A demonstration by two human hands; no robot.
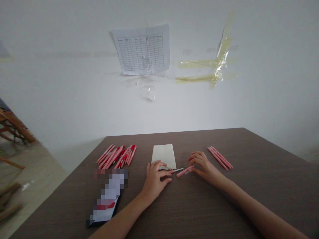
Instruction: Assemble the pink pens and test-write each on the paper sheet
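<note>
My left hand (157, 181) is at the table's middle, by the near edge of a blank cream sheet of paper (163, 155). Its fingers are on a slim pen piece (178, 169) with a pink-red end and a thin white stem pointing right; the grip is partly hidden. Opposite it, my right hand (202, 166) pinches a pink pen barrel (183, 171) by its right end, thumb below. The barrel slants down to the left, just beside the white stem. A small light strip shows under the right fingertips, too small to name.
A pile of pink and red pens (117, 156) lies at the left. Several pink pens (220, 158) lie side by side at the right. A pixelated dark-edged object (108, 197) rests near my left forearm. Behind the brown table (189, 212) stands a white wall with a taped printed sheet (142, 49).
</note>
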